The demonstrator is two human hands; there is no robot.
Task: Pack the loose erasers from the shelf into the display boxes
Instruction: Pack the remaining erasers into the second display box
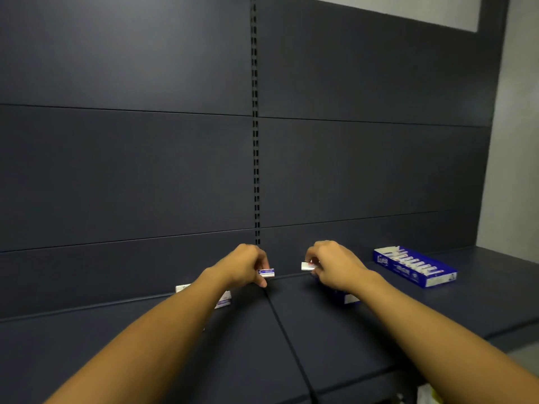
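Both of my arms reach over a dark shelf (291,345). My left hand (248,265) pinches a small white eraser with a blue sleeve (267,272) just above the shelf's back edge. My right hand (335,265) pinches a second white eraser (307,266) at the same height, a little to the right. A blue display box (414,266) lined with several erasers lies at the back right. Another box (224,300) is mostly hidden under my left forearm. A further blue box (348,298) peeks out from under my right wrist.
A dark back panel (145,170) with a slotted upright (255,141) rises behind the shelf. The shelf's front edge runs along the lower right, with a pale object (427,395) below it. A grey wall (513,141) stands at the right.
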